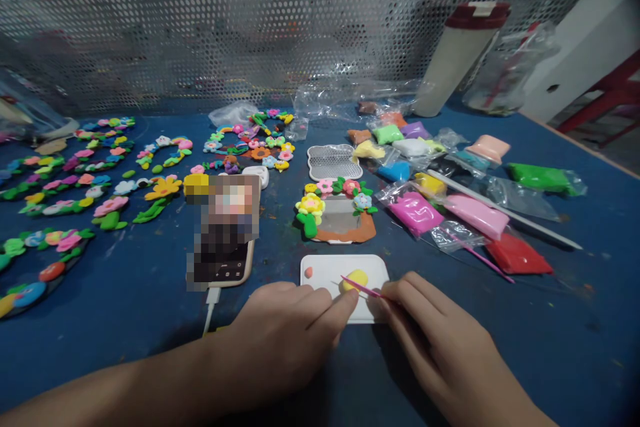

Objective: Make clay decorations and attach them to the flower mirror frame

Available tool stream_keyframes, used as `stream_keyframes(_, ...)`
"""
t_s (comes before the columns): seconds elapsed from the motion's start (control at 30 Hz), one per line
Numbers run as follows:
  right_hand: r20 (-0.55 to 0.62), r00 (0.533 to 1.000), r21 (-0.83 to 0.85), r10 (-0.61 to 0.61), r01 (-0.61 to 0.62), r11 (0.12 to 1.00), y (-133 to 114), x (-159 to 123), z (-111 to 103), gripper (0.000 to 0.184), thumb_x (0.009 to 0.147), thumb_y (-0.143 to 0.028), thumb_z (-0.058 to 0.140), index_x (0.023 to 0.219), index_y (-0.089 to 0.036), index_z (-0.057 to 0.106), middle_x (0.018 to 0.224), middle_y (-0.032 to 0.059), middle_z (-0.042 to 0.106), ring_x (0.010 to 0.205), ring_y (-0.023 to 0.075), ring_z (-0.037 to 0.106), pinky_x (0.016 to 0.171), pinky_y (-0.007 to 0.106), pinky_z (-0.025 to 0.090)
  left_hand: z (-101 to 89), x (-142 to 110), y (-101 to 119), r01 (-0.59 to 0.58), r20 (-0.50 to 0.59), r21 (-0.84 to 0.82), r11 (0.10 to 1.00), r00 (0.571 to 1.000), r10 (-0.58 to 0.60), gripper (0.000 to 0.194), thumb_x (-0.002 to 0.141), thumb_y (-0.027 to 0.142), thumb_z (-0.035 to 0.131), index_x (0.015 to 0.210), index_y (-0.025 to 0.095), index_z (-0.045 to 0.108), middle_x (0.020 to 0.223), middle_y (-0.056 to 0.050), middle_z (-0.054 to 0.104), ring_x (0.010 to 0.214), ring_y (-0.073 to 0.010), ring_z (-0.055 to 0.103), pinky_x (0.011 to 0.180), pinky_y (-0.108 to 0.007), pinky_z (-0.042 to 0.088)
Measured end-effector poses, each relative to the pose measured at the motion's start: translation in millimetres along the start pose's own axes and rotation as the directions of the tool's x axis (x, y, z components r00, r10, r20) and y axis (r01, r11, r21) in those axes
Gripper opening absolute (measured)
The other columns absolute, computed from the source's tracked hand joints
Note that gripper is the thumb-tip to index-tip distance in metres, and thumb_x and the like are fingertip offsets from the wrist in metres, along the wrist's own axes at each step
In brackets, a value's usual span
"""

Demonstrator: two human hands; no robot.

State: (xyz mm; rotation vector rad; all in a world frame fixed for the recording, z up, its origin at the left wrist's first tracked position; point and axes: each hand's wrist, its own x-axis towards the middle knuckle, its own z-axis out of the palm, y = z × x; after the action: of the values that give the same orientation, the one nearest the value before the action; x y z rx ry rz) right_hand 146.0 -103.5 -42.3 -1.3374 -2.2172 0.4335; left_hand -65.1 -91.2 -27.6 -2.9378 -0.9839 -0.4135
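Your right grip (435,340) is clamped on a slim pink modelling stick (363,287), fingers and thumb together near its right end. Your left grip (285,340) reaches in with the forefinger extended, and you can't tell from this view whether it pinches anything. A blue worktop (550,327) carries everything, with a perforated metal panel (200,27) along its far edge. Clay flower wreaths (85,180) spread to the left, and bagged modelling clay (415,213) lies to the right. A flower-trimmed clay frame (340,213) sits just far of a white board (375,273), which probably lies between your hands to keep soft clay off the worktop. On that board sits a yellow clay lump (355,280), with a tiny orange clay ball (309,272) to its left. The stick's long axis slants from near right to far left, its tip pointing across the lump, likely held low for fine control
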Motion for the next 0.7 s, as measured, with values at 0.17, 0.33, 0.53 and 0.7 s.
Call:
stream_keyframes(0.17, 0.006, 1.0, -0.009, 0.002, -0.002, 1.0, 0.8, -0.7, -0.7, 0.019, 0.093, -0.019, 0.039, 0.08, -0.022, 0.053, 0.071, 0.0014, 0.054, 0.061, 0.0143, 0.056, 0.053, 0.025, 0.046, 1.0, -0.9, -1.5, -0.013, -0.026, 0.004, 1.0, 1.0, 0.014, 0.029, 0.096, 0.016, 0.023, 0.121, 0.014, 0.039, 0.062, 0.005, 0.055, 0.05, -0.0148, 0.049, 0.046, -0.03, 0.03)
stream_keyframes(0.33, -0.001, 1.0, -0.015, -0.016, 0.016, 1.0, 0.5, 1.5, -1.8, 0.019, 0.093, -0.018, 0.039, 0.08, -0.022, 0.053, 0.07, 0.0013, 0.054, 0.06, 0.0144, 0.056, 0.052, 0.025, 0.046, 1.7, -4.4, -1.4, -0.03, -0.013, 0.011, 0.999, 0.999, 0.03, 0.033, 0.096, 0.015, 0.024, 0.126, 0.012, 0.038, 0.065, 0.004, 0.056, 0.051, -0.0146, 0.049, 0.047, -0.03, 0.029)
stream_keyframes(0.53, 0.005, 1.0, -0.005, -0.014, 0.014, 1.0, 0.0, 1.1, -1.2, 0.019, 0.093, -0.018, 0.039, 0.079, -0.022, 0.052, 0.07, 0.0009, 0.053, 0.058, 0.0142, 0.055, 0.051, 0.025, 0.046, 0.6, -3.7, -0.5, -0.027, 0.005, 0.035, 0.999, 1.0, 0.027, 0.033, 0.097, 0.017, 0.023, 0.127, 0.011, 0.037, 0.063, 0.005, 0.055, 0.049, -0.0154, 0.048, 0.045, -0.032, 0.029)
stream_keyframes(0.7, 0.006, 1.0, -0.02, -0.007, 0.008, 1.0, -0.5, 0.2, -0.2, 0.018, 0.093, -0.019, 0.039, 0.08, -0.022, 0.052, 0.07, 0.0012, 0.054, 0.059, 0.0148, 0.056, 0.051, 0.026, 0.046, 0.7, -2.3, -1.2, -0.022, -0.013, 0.021, 1.0, 1.0, 0.022, 0.033, 0.098, 0.017, 0.022, 0.126, 0.01, 0.037, 0.063, 0.005, 0.056, 0.049, -0.0152, 0.049, 0.045, -0.032, 0.029)
